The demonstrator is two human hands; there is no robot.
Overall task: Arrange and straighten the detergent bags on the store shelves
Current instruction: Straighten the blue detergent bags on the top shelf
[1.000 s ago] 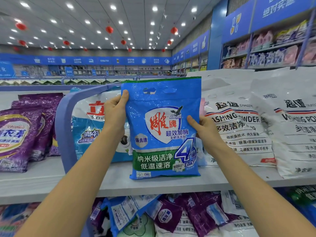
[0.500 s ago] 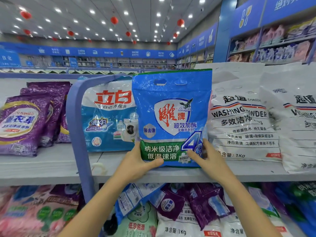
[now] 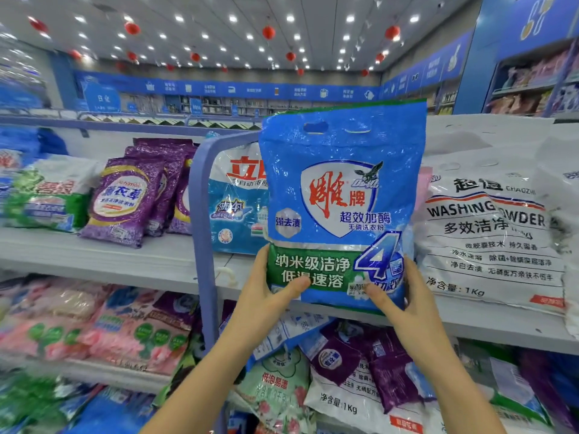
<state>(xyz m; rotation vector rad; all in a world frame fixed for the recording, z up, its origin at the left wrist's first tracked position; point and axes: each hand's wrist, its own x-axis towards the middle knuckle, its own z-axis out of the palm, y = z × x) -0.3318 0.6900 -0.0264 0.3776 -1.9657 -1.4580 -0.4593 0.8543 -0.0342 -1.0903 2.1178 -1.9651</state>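
Holding: my left hand (image 3: 266,297) and right hand (image 3: 407,308) each grip a bottom corner of the blue detergent bag (image 3: 341,195), with thumbs pressed flat on its front and fingers hidden behind it.
Bag position: upright and front facing me, with its bottom edge at the near lip of the grey shelf (image 3: 125,258). I cannot tell whether it rests on the shelf or hangs just above it.
Below my arms: purple pouches (image 3: 388,377) and a white 1Kg bag (image 3: 341,399) lie tilted in a jumble one level down. Pink bags (image 3: 125,333) lie to their left.
Left of my bag: a lilac divider rail (image 3: 200,245) rises from the shelf edge. A blue-and-white bag (image 3: 238,208) stands behind it, partly covered by the bag I hold.
Right of my bag: a white washing powder bag (image 3: 488,233) leans back on the same shelf, just beside mine.
Further left: purple bags (image 3: 125,198) stand in a row, with a green-and-white bag (image 3: 50,198) beside them.
Far: blue wall signs (image 3: 250,89) run along the back of the store, and red lanterns (image 3: 268,32) hang under the lit ceiling.
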